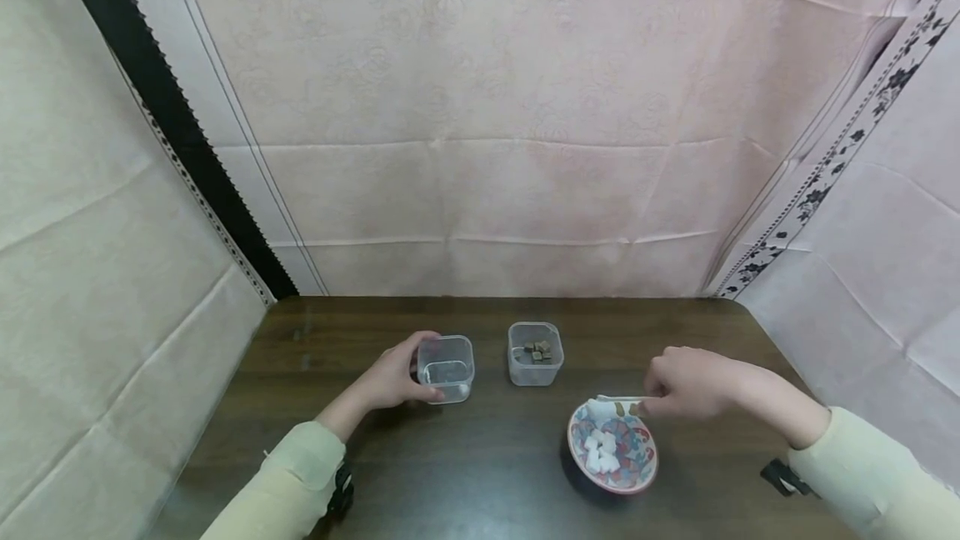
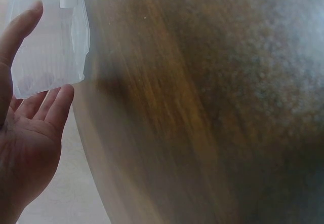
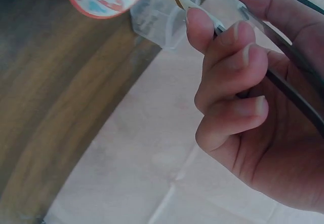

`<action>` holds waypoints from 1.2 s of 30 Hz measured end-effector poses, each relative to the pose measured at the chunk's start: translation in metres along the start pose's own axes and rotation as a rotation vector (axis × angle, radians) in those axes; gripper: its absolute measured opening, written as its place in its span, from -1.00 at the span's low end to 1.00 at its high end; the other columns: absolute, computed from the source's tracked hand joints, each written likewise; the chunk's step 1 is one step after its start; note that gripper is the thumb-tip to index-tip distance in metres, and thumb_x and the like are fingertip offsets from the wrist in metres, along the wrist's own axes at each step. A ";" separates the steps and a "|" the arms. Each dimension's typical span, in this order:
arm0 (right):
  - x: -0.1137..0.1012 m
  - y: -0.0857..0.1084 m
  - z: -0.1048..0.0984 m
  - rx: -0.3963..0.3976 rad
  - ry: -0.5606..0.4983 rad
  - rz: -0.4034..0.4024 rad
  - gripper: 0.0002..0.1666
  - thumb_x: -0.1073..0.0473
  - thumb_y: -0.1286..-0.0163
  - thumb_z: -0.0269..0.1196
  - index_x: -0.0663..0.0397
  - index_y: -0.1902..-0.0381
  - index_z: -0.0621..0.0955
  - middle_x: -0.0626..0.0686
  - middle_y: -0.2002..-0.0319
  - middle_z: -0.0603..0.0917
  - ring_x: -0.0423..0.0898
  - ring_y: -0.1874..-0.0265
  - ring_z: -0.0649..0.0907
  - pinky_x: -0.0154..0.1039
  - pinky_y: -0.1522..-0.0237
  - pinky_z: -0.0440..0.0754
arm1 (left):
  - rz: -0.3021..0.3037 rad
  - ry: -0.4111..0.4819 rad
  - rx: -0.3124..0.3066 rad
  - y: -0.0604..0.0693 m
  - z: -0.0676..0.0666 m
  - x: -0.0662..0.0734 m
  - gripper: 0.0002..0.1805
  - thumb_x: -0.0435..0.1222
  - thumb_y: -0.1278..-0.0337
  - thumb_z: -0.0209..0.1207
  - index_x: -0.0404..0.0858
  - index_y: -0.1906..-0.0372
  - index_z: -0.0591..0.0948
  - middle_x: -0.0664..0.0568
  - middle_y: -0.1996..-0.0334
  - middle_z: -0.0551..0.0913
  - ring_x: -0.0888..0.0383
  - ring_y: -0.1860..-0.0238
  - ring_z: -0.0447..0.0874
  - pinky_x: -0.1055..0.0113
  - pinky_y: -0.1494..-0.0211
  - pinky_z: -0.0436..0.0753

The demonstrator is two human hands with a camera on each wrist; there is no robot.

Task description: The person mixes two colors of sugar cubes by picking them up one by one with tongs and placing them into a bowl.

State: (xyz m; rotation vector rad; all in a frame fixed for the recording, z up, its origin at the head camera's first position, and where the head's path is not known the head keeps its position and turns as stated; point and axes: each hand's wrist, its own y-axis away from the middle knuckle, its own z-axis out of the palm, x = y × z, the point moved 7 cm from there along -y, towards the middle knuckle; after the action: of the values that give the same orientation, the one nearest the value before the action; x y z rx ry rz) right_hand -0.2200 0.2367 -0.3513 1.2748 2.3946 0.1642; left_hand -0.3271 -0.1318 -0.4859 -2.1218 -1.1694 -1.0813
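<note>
Passable gap over table (image 1: 498, 457) btwn L tub (image 1: 446, 365) & bowl (image 1: 636, 458), mid tub (image 1: 533, 376) obstructing far side.

Dressed in long sleeves of pale yellow-green: to the left, a left sleeve (image 1: 273, 490) of plain cloth with soft wrinkles; to the right, a right sleeve (image 1: 873, 477) of the same shade. Finished with loose, rounded cuffs (image 1: 817, 436). Fitted under the left sleeve with a small black device (image 1: 341, 492), and near the right sleeve with a dark clip (image 1: 784, 477), angular, bearing a light patch. Bare beyond, with slender fingers (image 3: 230, 79) and smooth, rounded nails (image 3: 259, 105).
</note>
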 end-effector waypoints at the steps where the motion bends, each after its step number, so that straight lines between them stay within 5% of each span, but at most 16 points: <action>1: 0.001 0.001 0.003 -0.004 -0.006 -0.003 -0.40 -0.04 -0.47 0.36 -0.29 0.74 0.37 -0.38 0.76 0.13 -0.39 0.73 0.10 -0.37 0.62 0.03 | -0.002 0.001 -0.001 0.000 0.000 0.000 0.00 -0.24 0.00 0.66 -0.21 -0.53 0.35 -0.28 -0.40 0.52 -0.26 -0.36 0.57 -0.17 -0.39 0.59; 16: 0.018 0.005 0.031 -0.058 0.031 0.128 -0.39 -0.04 -0.36 0.41 -0.28 0.79 0.35 -0.35 0.79 0.15 -0.34 0.75 0.14 -0.35 0.63 0.03 | -0.032 0.004 0.002 0.000 0.000 0.000 0.00 -0.23 0.00 0.66 -0.17 -0.53 0.35 -0.23 -0.40 0.52 -0.24 -0.34 0.59 -0.18 -0.40 0.58; 25: 0.023 0.006 0.025 -0.069 0.069 0.224 -0.40 -0.11 -0.32 0.42 -0.26 0.78 0.35 -0.31 0.78 0.16 -0.29 0.72 0.14 -0.31 0.61 0.03 | -0.048 0.000 0.010 0.000 0.001 -0.002 0.01 -0.22 0.02 0.67 -0.14 -0.52 0.37 -0.21 -0.41 0.52 -0.21 -0.35 0.59 -0.17 -0.38 0.60; 36: -0.003 -0.009 -0.005 0.000 0.074 0.086 -0.41 -0.13 -0.36 0.40 -0.28 0.75 0.34 -0.34 0.75 0.13 -0.33 0.71 0.12 -0.31 0.61 0.00 | -0.063 0.005 0.016 0.002 0.000 0.002 0.00 -0.22 0.01 0.67 -0.16 -0.53 0.36 -0.21 -0.41 0.52 -0.23 -0.36 0.57 -0.19 -0.41 0.57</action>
State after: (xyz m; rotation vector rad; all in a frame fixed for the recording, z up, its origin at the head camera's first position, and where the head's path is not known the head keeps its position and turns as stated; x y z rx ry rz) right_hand -0.2275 0.2295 -0.3482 1.3956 2.4018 0.2406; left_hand -0.3246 -0.1325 -0.4845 -2.0815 -1.2455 -1.1002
